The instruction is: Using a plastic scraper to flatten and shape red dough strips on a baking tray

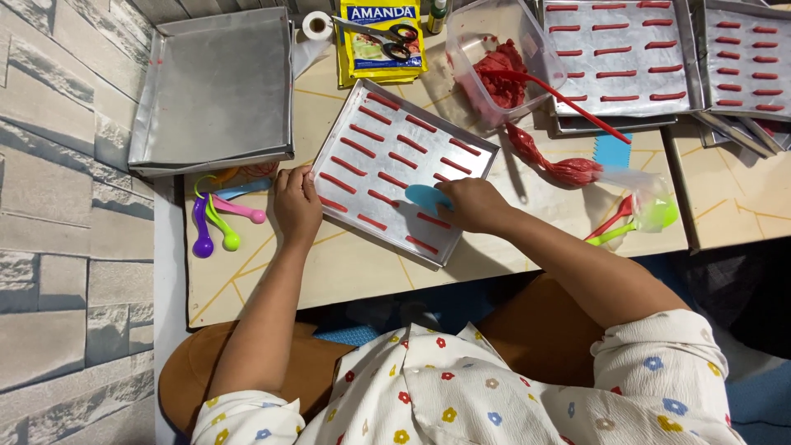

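Metal tray [395,216] of red dough strips: left hand [297,206] steadies its rim, right hand [474,204] pinches a flat blue scraper [426,198]

Left hand [297,202] steadies baking tray [461,148]; right hand [474,204] apparently grips blue scraper [426,198] over red strips [375,115].
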